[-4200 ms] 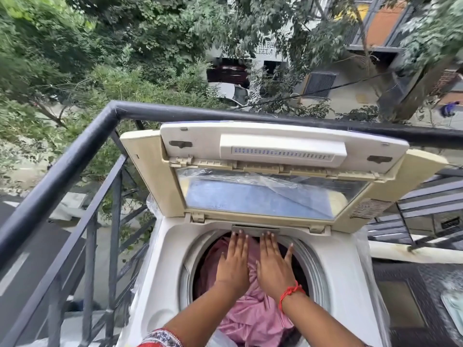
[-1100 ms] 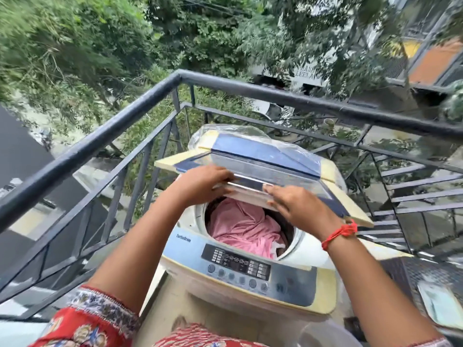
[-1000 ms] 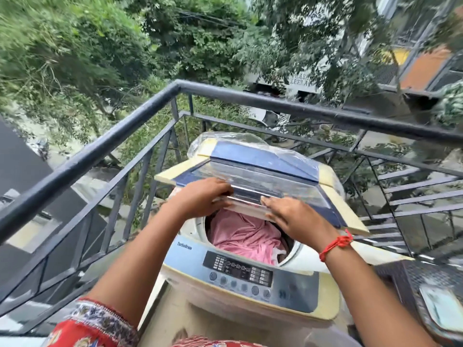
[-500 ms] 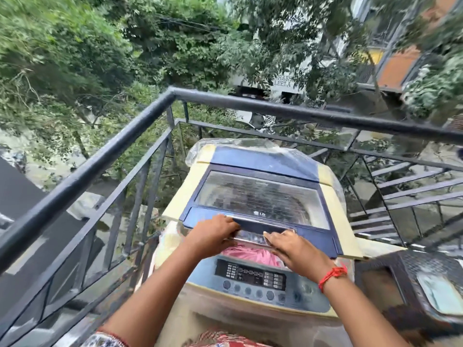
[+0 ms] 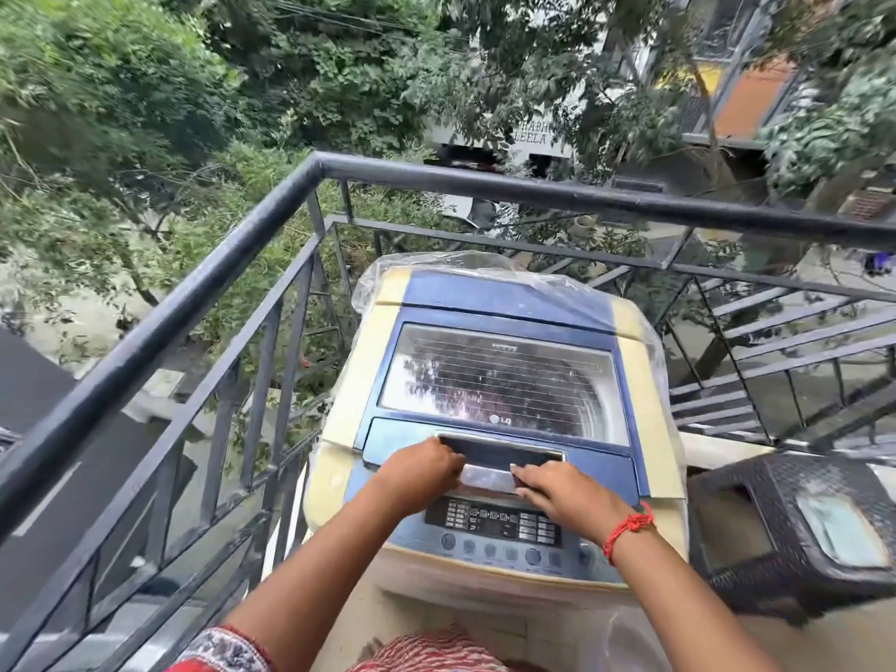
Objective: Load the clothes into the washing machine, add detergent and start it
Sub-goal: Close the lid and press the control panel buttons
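Both hands, left hand & right hand, fingers curled on lid handle; buttons sit just below, right hand nearer.

Red thread bracelet on the right wrist — red patterned sleeve, left arm.

washing machine: cream top-loader with blue top, upright in the balcony corner by the railing | lid: blue-framed, glass window, lying flat and closed | handle: silvery strip at the lid's front edge | control panel: dark display above a row of round buttons, at the front
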